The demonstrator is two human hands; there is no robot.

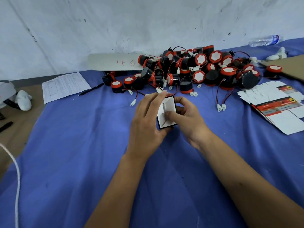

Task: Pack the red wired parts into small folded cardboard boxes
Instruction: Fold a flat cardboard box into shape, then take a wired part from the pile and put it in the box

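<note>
Both hands meet at frame centre over the blue cloth (82, 162), working one small cardboard box (167, 111). The box is half-folded, open end toward the camera, white inside, dark outer edges, red strip at its far rim. Left hand (146, 122) wraps the box's left side, fingers curled along it, fingertips reaching the far top corner. Right hand (185, 117) grips the right side, thumb pressed onto a white inner flap, fingers curled behind. No part in the box as far as can be seen.

Pile of red and black wired parts (189, 69) at 12 o'clock from the hands, near the wall (148, 22), thin red-black wires with white plugs trailing toward the hands. One stray part (273, 71) at 2 o'clock, apart from the pile.

Stack of flat unfolded boxes (276, 109) at 3 o'clock, white with red-black printed panels, print too small to read.

White strip (113, 62) at 11 o'clock, partly under the pile, handwritten red "46". Printed paper form (65, 86) at 10 o'clock, text unreadable, black pen (90, 89) just beside it. Plastic water bottle (264, 40) lying at 1 o'clock, label unreadable. White cord (16, 178) at 8 o'clock.
</note>
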